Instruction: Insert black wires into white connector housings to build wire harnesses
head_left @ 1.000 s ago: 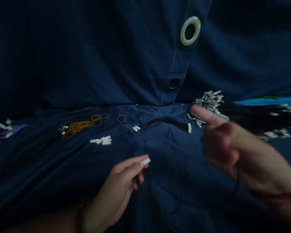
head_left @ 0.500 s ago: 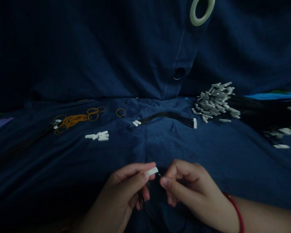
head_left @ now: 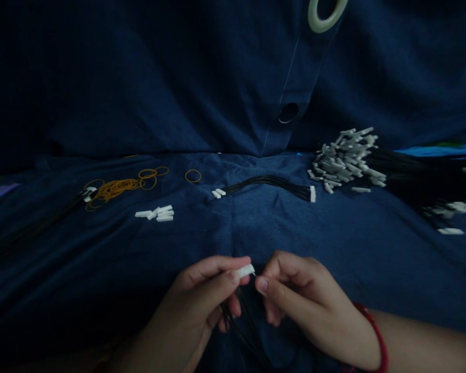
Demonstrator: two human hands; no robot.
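1. The white connector (head_left: 245, 271) is pinched between thumb and forefinger of the left hand (head_left: 213, 292), near the middle of the scene. Its right end is left exposed, apparently so that it can be reached from that side.
2. Black wires (head_left: 226, 313) are hung below the connector, by the left hand's curled lower fingers, probably to be kept out of the way.
3. A thin wire tip (head_left: 254, 274) is held in a closed thumb-and-finger pinch by the right hand (head_left: 308, 303). It is lined up with the connector's exposed end; whether it is seated inside cannot be told. So short a grip is presumably chosen for steadier aim.
4. Farther off, a wire harness (head_left: 264, 180) is laid across the dark blue cloth (head_left: 202, 228), with white pieces at both ends.
5. Loose white pieces (head_left: 159, 213) and rubber bands (head_left: 118, 190) (one band is set apart) are placed to the left, seemingly within easy reach.
6. At far right, white-tipped wires (head_left: 345, 160) are heaped, their ends gathered together.
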